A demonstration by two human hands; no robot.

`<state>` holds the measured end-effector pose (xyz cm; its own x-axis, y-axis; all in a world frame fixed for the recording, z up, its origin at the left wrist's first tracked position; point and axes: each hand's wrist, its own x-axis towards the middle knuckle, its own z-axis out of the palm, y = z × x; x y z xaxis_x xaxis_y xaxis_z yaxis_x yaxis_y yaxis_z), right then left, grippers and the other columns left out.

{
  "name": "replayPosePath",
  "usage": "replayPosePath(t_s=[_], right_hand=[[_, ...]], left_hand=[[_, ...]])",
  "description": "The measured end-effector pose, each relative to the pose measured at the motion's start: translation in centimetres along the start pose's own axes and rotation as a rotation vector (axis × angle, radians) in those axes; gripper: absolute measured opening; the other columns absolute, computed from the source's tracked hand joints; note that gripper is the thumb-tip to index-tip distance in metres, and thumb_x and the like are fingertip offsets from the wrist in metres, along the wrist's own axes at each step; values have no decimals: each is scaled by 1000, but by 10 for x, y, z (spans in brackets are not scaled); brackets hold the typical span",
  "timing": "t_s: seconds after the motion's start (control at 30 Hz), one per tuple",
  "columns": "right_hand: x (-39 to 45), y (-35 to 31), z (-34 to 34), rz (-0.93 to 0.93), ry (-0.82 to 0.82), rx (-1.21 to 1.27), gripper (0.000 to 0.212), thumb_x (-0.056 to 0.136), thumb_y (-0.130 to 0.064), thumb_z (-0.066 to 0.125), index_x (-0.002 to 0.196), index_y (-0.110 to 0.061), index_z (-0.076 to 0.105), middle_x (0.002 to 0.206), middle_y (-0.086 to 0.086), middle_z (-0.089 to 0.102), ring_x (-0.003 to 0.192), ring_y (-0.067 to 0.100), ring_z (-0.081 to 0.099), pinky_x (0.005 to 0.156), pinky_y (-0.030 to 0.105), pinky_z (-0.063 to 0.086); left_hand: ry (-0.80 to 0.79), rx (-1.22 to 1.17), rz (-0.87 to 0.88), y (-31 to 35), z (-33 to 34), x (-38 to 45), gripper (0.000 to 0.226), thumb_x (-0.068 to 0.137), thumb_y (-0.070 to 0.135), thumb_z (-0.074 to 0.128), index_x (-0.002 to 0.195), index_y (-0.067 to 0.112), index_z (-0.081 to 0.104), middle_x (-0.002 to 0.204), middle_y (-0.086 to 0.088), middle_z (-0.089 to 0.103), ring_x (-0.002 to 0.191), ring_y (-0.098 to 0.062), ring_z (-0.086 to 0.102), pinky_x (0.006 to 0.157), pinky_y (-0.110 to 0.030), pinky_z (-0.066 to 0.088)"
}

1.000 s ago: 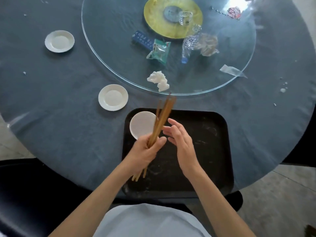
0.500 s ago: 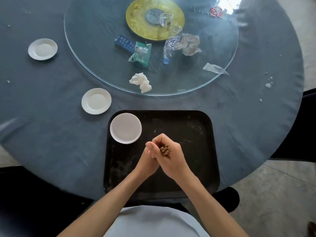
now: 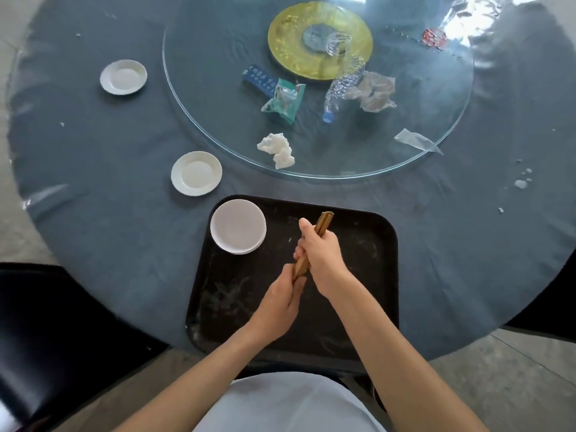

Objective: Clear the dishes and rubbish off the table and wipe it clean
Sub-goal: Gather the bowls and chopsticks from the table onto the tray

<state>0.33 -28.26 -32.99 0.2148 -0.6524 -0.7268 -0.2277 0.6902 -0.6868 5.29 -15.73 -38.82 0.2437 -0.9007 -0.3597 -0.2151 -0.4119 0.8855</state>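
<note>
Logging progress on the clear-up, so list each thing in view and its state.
chopsticks: bundled, held by both hands above the tray
left hand: grips the lower end
right hand: grips the upper part
tray: on table, smeared
stacked plates: on tray
water bottle: crushed, lying on turntable

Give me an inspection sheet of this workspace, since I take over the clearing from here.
Surface: round table under dark cloth, crumbs at its right; glass turntable on it.
Job's things: chopsticks bundled over black tray; stacked plates in tray; two white dishes on cloth.
Clutter: tissue, green wrapper, crushed bottle, blue packet on turntable.
Grippers: left hand and right hand grip the chopsticks.
Cables: nothing seen.
Surroundings: black chair, left.
</note>
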Motion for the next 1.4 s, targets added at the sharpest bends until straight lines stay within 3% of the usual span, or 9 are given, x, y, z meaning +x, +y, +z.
replayPosePath(t_s=[0.07, 0.17, 0.27, 0.37, 0.5, 0.63, 0.87, 1.0, 1.4], right_hand=[[15, 17, 6, 64, -31, -166, 17, 103, -32, 61, 103, -15, 63, 87, 1, 65, 79, 13, 63, 71, 25, 51], [19, 46, 8, 112, -68, -317, 34, 98, -36, 68, 124, -19, 55, 107, -5, 62, 88, 7, 61, 65, 19, 44], [17, 70, 6, 122, -38, -321, 48, 94, -39, 73, 134, -20, 55, 121, -4, 63, 94, 4, 58, 78, 22, 46], [18, 88, 5, 98, -29, -341, 54, 95, -39, 71, 142, -18, 54, 133, 1, 63, 108, 9, 56, 90, 27, 48], [18, 98, 9, 64, -55, -307, 46, 99, -32, 67, 142, -22, 56, 130, 1, 67, 112, 11, 63, 97, 32, 55], [21, 102, 12, -23, -27, -326, 42, 101, -25, 63, 143, -24, 57, 120, 0, 71, 104, 9, 68, 87, 26, 58], [22, 108, 7, -36, -14, -396, 44, 102, -21, 63, 145, -22, 55, 109, -8, 66, 98, 6, 66, 84, 22, 55], [21, 117, 6, -21, -2, -395, 45, 101, -19, 63, 145, -22, 54, 101, -13, 64, 103, 9, 67, 95, 33, 58], [10, 126, 13, 0, -34, -360, 39, 99, -18, 64, 137, -22, 59, 116, -2, 70, 105, 12, 69, 96, 36, 59]], left_hand=[[37, 37, -168, -16, 6, 1, 12, 108, 29, 39, 105, 23, 49, 82, 1, 61, 62, -16, 54, 57, -29, 46], [96, 163, -266, -31, 8, 0, 15, 108, 27, 35, 113, 18, 45, 96, -4, 60, 74, -10, 56, 66, -29, 50], [125, 261, -284, -37, 11, 0, 35, 108, 24, 36, 141, 11, 39, 128, -4, 55, 110, -15, 60, 87, -26, 49], [219, 375, -283, -39, 13, 6, 38, 107, 22, 41, 142, 9, 39, 132, -8, 52, 113, -17, 61, 86, -20, 46], [273, 418, -285, -38, 11, 14, 42, 103, 18, 53, 142, 9, 41, 130, -10, 48, 104, -15, 61, 82, -17, 45], [336, 340, -332, -37, 11, 19, 32, 107, 22, 45, 137, 11, 48, 130, -8, 46, 91, -5, 53, 67, -7, 42], [397, 339, -346, -45, 9, 4, 49, 102, 24, 55, 147, 10, 42, 137, -12, 43, 122, -20, 47, 91, -22, 40], [372, 326, -336, -54, 0, -1, 51, 101, 20, 55, 149, 11, 40, 141, -10, 43, 129, -20, 46, 98, -24, 40], [306, 274, -304, -64, -16, -5, 45, 101, 20, 53, 146, 15, 49, 140, -8, 50, 117, -17, 58, 98, -31, 52]])
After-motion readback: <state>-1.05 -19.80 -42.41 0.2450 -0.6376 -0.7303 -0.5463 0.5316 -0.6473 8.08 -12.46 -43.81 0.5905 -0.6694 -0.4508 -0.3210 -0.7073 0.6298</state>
